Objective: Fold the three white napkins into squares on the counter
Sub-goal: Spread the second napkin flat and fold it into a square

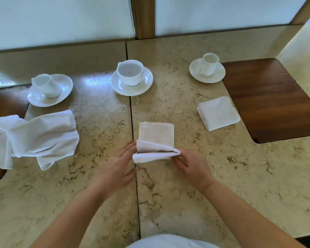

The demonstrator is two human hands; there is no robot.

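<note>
Mid-counter | middle napkin (pixel 157 136) half-folded | right hand (pixel 190 166) pinches flap | left hand (pixel 117 169) relaxed

Head-worn view, steeply down onto counter (pixel 168 185)

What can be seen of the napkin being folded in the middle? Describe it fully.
The middle napkin is white cloth, already folded into several layers. Its far part lies flat on the stone counter, just right of the counter seam. Its near edge is lifted and doubled over, mid-fold. The right hand pinches the raised edge's right corner; the left hand touches its left end with straight fingers.
</note>
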